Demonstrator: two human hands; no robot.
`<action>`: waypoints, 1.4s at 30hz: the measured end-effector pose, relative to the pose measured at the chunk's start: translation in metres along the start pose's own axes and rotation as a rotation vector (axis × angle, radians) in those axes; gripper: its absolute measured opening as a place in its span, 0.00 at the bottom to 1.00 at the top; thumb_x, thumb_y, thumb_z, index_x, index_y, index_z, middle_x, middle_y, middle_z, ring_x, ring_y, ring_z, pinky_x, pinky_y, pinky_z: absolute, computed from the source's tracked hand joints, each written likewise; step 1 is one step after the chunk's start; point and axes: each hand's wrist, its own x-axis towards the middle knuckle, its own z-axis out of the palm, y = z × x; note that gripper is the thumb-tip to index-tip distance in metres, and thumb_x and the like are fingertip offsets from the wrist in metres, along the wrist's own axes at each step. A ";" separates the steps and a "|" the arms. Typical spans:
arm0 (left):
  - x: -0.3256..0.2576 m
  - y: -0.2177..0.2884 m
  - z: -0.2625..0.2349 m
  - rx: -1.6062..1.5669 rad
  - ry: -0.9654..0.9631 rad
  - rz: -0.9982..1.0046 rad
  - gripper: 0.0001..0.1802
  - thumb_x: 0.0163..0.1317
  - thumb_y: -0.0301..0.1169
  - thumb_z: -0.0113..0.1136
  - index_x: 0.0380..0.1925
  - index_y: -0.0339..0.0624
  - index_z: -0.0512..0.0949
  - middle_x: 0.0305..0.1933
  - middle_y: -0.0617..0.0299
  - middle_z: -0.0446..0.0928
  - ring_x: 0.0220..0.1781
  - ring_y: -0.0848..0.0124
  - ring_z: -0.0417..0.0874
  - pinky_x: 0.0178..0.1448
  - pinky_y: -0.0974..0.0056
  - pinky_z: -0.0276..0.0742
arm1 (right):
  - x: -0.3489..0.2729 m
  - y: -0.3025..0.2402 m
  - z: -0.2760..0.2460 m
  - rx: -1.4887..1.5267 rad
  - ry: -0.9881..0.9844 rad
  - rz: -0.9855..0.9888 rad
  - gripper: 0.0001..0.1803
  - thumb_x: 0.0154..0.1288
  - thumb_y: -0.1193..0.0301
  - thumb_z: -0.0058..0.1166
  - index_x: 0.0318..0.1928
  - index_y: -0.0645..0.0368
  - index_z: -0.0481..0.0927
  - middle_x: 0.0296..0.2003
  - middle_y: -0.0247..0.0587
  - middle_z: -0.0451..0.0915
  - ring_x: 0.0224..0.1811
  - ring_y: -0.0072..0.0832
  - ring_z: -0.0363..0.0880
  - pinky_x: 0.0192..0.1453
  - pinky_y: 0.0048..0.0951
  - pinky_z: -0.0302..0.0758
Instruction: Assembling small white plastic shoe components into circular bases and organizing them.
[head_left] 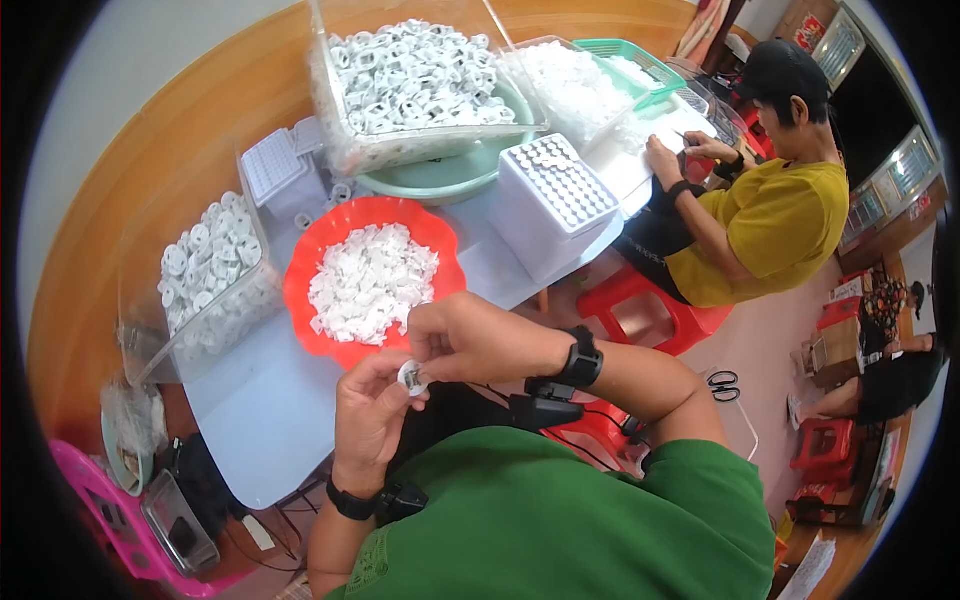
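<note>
In front of my body, my left hand (368,412) pinches a small round white plastic part (411,378) between thumb and fingers. A dark, metallic-looking detail shows in the part's middle. My right hand (478,338) comes over from the right, its fingers pinched together at the part's upper edge; whatever lies between those fingertips is hidden. Just beyond both hands stands a red scalloped bowl (447,228) heaped with small flat white pieces (368,280).
Left is a clear bin (150,352) of round white parts. Behind, a larger clear bin (345,155) of similar parts rests on a pale green basin (420,185). A white box (545,225) topped with rows of round pieces stands right. A co-worker (770,200) sits beyond it, hands at the table.
</note>
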 end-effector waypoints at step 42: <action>0.005 0.003 -0.018 -0.284 -0.013 -0.019 0.17 0.69 0.34 0.51 0.50 0.32 0.73 0.39 0.56 0.78 0.36 0.69 0.80 0.39 0.69 0.77 | 0.024 0.067 -0.162 -0.687 0.429 0.097 0.06 0.51 0.75 0.60 0.26 0.66 0.78 0.20 0.40 0.77 0.23 0.24 0.74 0.31 0.26 0.71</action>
